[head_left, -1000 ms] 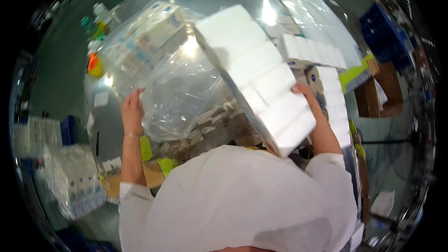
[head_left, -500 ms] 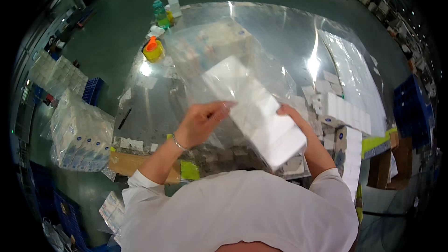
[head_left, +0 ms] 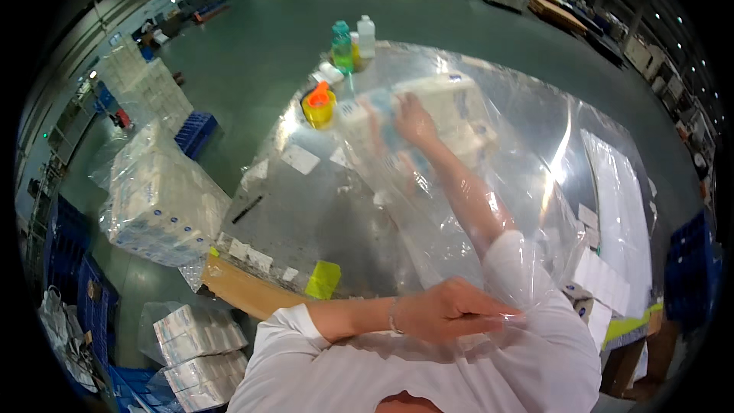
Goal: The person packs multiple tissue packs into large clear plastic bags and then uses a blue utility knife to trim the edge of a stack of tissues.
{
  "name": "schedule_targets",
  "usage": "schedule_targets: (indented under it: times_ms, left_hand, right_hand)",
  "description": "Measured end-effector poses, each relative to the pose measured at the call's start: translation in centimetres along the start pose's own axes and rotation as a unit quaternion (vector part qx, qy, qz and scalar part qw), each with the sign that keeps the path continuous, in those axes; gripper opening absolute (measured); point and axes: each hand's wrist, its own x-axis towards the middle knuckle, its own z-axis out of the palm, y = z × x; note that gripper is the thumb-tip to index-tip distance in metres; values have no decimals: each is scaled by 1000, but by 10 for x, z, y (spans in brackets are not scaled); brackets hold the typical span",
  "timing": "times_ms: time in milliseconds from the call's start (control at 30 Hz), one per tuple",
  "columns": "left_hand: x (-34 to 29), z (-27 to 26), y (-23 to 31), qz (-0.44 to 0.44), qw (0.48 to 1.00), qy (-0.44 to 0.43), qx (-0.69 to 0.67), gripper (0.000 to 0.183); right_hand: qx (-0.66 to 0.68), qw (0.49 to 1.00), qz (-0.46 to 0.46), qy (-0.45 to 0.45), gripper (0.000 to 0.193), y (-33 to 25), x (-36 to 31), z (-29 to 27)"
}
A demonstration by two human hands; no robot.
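Observation:
A large clear plastic bag (head_left: 451, 222) stretches over the metal table, with several paper tissue packs (head_left: 451, 95) inside at its far end. My left hand (head_left: 451, 310), a bracelet at its wrist, is closed on the bag's near edge close to my chest. The bag's film runs from those fingers across my right sleeve. My right arm reaches far forward under the clear film. My right hand (head_left: 414, 118) lies against the tissue packs; film and blur hide whether its fingers grip one.
Yellow tape rolls (head_left: 318, 111), a green bottle (head_left: 342, 50) and a white bottle (head_left: 366, 37) stand at the table's far left. A black pen (head_left: 247, 209) lies nearer. Wrapped tissue bundles (head_left: 160, 191) are stacked left. White sheets (head_left: 615, 214) lie right, near a blue crate (head_left: 688, 264).
The white stack is out of my right hand, which has gone far forward to the packs. My left hand has moved back and right, to my chest, with the bag's edge. The view has shifted.

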Motion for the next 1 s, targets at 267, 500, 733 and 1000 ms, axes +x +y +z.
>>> schedule_targets:
  times_ms: [267,500,733,1000]
  left_hand:
    - [-18,-8,-25,-39,989,-44,-136,30]
    - [-20,-29,-13,-1,996,-52,-79,32]
    - [-26,-48,1,47,997,-37,54,37]
    - [-62,-33,-43,-247,955,62,152,23]
  right_hand:
    - [-151,963,-113,-191,76,-19,10,-54]
    - [-180,927,-123,-306,95,-4,67,-44]
    - [-209,950,-15,-231,75,19,70,-20]
    - [0,999,-5,36,59,38,-141,-62]
